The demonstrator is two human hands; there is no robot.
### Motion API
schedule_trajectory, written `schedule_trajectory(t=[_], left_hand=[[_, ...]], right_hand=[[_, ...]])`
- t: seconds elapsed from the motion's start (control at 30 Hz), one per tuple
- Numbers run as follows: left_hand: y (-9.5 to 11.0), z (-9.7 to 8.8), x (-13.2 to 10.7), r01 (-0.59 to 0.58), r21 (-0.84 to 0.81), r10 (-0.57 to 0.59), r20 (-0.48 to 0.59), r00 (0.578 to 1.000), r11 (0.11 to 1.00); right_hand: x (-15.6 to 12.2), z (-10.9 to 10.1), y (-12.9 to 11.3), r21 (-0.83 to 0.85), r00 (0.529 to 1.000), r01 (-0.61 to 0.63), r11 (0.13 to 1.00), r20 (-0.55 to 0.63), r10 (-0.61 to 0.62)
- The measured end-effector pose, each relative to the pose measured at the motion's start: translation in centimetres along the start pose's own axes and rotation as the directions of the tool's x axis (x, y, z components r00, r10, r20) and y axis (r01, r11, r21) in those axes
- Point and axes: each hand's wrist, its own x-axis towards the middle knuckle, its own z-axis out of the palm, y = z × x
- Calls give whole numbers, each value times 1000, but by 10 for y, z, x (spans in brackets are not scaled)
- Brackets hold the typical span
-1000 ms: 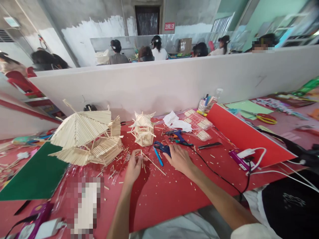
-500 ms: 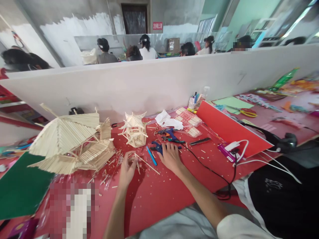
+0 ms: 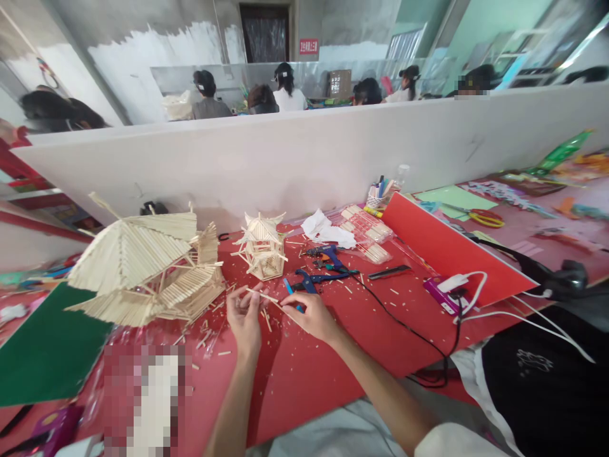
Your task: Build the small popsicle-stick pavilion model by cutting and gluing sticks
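Note:
My left hand (image 3: 244,317) is pinched around one end of a thin wooden stick (image 3: 264,296), held just above the red tabletop. On the stick's other end, the fingers of my right hand (image 3: 311,315) are closed. A blue marker (image 3: 288,287) lies beside my right hand, which partly covers it. Just beyond are blue-handled pliers (image 3: 309,280), and behind them a blue glue gun (image 3: 329,256) with a black cable. Straight ahead stands a small stick pavilion (image 3: 264,254). To the left is a larger stick pavilion (image 3: 137,260) with a broad slatted roof.
Stick scraps litter the red table (image 3: 295,387). Packs of sticks (image 3: 368,228), white tissue (image 3: 328,230) and a black cutter (image 3: 389,271) lie farther back. A red board (image 3: 451,254) and purple power strip (image 3: 445,293) stand right. A white partition (image 3: 295,152) closes off the back.
My right hand has left the blue pliers and come toward me and left, onto the stick. My left hand still grips the stick, which is now held between both hands.

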Motion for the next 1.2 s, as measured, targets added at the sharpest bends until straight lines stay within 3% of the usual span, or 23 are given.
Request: schedule_trajectory(t=[0.2, 0.33, 0.6, 0.83, 1.03, 1.2], left_hand=[[-7, 12, -3, -23, -72, 18, -69, 997, 997], [-15, 18, 1, -26, -100, 18, -74, 997, 995], [-17, 36, 15, -26, -152, 9, -111, 994, 988], [-31, 45, 19, -22, -87, 10, -132, 991, 996], [-38, 48, 23, -34, -51, 25, -160, 987, 998], [-40, 48, 24, -38, -51, 26, -213, 977, 998]], right_hand=[[11, 7, -2, 275, 974, -123, 954, -151, 169], [24, 11, 3, 415, 953, -110, 903, -215, 215], [56, 21, 16, 710, 900, -124, 693, -215, 380], [67, 24, 23, 720, 862, -69, 691, -306, 405], [69, 35, 26, 687, 788, -16, 727, -439, 431], [68, 45, 25, 693, 748, -9, 721, -473, 465]])
